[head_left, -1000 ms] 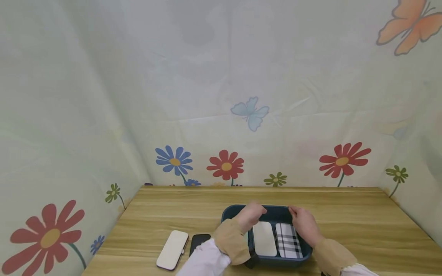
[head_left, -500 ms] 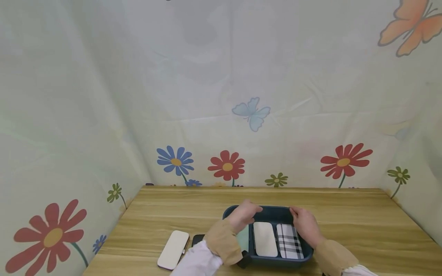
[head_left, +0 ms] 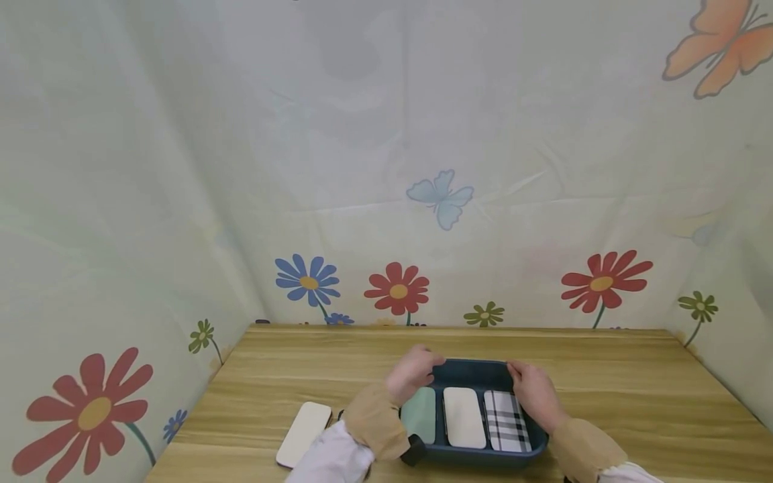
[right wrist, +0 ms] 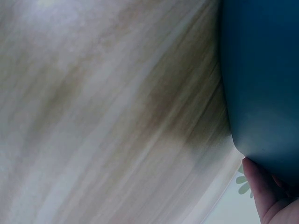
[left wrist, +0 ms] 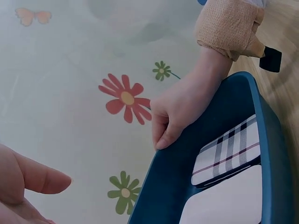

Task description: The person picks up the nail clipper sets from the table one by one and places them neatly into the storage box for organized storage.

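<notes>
A dark blue bin (head_left: 477,458) holds a green case (head_left: 419,416), a cream case (head_left: 464,417) and a plaid case (head_left: 506,421), side by side. My right hand (head_left: 536,396) pinches its far rim near the right corner; the left wrist view also shows this right hand (left wrist: 189,98) on the rim. Over the bin's far left corner is my left hand (head_left: 413,372). In the left wrist view my left hand (left wrist: 28,186) has its thumb extended and a gap between it and the bin (left wrist: 163,186). The right wrist view shows right-hand fingers (right wrist: 257,184) at the bin's edge.
Left of the bin, another cream case (head_left: 304,433) lies on the wooden table (head_left: 314,362), partly behind my left sleeve. A black strap-like piece (head_left: 413,449) hangs by my left wrist at the bin's near left corner. A floral curtain stands behind the table.
My left hand has moved left along the bin's far side, uncovering the green case. Its sleeve now covers the black item on the table almost completely. My right hand has stayed at the rim.
</notes>
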The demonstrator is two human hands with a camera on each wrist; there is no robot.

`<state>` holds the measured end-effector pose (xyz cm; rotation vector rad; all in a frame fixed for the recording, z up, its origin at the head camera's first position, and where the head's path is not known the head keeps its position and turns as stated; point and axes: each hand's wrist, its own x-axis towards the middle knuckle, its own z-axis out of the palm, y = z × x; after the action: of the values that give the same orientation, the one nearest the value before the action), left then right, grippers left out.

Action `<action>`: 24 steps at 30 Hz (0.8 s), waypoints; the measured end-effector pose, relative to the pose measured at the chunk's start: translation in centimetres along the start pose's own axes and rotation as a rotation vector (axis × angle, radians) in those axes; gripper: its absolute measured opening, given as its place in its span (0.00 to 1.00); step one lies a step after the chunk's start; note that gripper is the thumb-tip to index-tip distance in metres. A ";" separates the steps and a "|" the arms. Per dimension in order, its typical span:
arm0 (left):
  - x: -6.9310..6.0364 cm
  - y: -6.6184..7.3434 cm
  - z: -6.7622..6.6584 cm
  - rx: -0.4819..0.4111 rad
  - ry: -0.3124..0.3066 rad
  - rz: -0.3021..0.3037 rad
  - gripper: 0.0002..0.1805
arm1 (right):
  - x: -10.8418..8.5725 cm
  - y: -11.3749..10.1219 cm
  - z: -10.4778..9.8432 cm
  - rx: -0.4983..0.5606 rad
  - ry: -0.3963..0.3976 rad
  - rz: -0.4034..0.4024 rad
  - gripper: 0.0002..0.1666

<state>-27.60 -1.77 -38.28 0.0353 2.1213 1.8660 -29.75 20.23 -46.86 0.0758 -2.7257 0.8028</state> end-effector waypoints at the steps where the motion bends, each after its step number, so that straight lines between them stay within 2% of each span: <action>1: 0.0 0.0 -0.1 -0.007 -0.001 0.002 0.25 | 0.0 0.0 0.0 -0.002 0.000 0.000 0.13; 5: 0.0 -0.1 -0.7 -0.015 -0.007 0.010 0.28 | 0.0 0.0 -0.1 -0.004 -0.010 0.003 0.13; 12: -0.3 -0.8 -1.6 0.017 0.029 -0.004 0.27 | -0.1 0.0 -0.1 0.001 -0.012 0.003 0.13; 18: 0.1 -1.2 -2.3 0.039 0.061 -0.030 0.25 | 0.1 0.2 0.1 -0.001 0.015 -0.022 0.13; 24: 0.1 -1.4 -2.9 0.017 0.089 -0.028 0.25 | 0.1 0.2 0.1 -0.002 0.021 -0.030 0.13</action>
<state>-28.20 -4.77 -39.39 -0.0742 2.1842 1.8668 -29.86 20.35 -47.02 0.1068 -2.6994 0.7878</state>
